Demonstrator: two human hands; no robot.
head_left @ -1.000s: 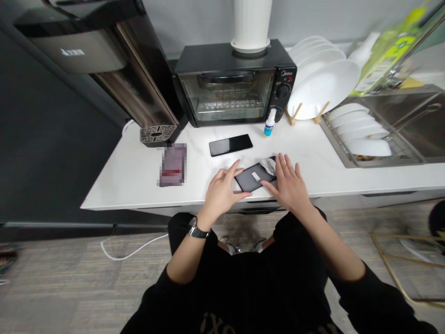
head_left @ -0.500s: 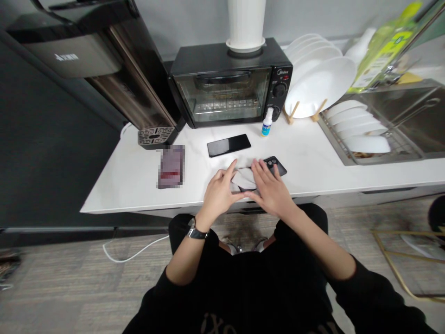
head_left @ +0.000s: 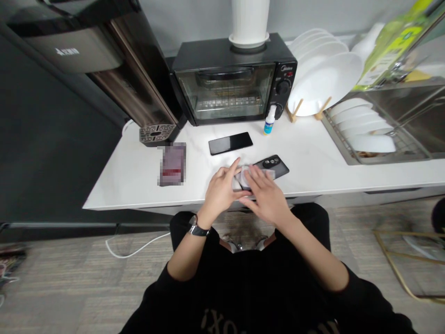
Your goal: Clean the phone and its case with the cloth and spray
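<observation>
Apparently, hands (head_left: pixel 266 199) together over cloth (head_left: pixel 245 178)

The left hand (head_left: pixel 219 191) and right hand (head_left: pixel 266 202) sit close together near the far end of the reach, fingers bent and angled inward. The left forearm (head_left: pixel 186 253) and right forearm (head_left: pixel 313 253) slant inward from the near side, elbows wide.
</observation>
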